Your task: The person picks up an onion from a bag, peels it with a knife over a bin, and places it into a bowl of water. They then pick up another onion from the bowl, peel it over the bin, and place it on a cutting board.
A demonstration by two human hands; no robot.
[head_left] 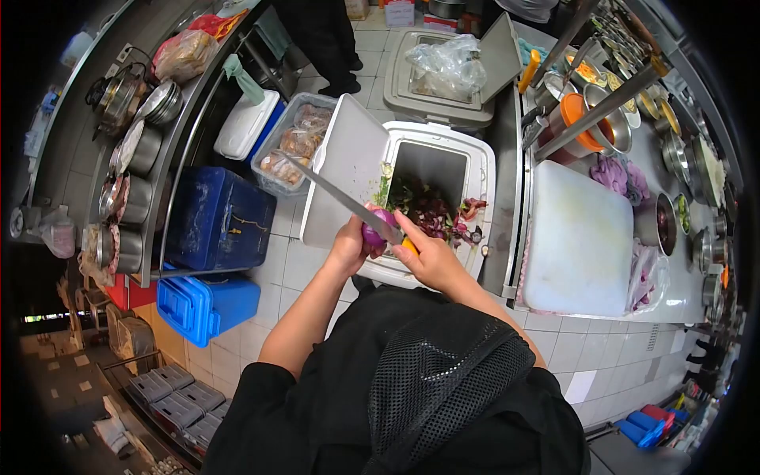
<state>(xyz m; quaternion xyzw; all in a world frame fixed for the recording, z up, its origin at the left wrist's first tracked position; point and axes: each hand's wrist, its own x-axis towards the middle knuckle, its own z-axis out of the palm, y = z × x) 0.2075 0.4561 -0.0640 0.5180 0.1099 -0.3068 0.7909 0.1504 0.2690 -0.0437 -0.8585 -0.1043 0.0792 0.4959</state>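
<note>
Purple onion [372, 236] sat in the left hand [347, 247], grip curled round it; the right hand [431, 257] gripped the knife [340, 195] firmly. Blade skidding off curved skin could've cut left fingers.

On the metal surface [685, 273] there is a white cutting board [582, 237], lying flat. Just beside it are a clear bag [645, 279] with something purple inside, a round metal pot [655, 226] and a purple bundle [609, 172].

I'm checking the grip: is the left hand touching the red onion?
Touching. The head view shows the left hand curled around the red onion, fingers against its side.
</note>
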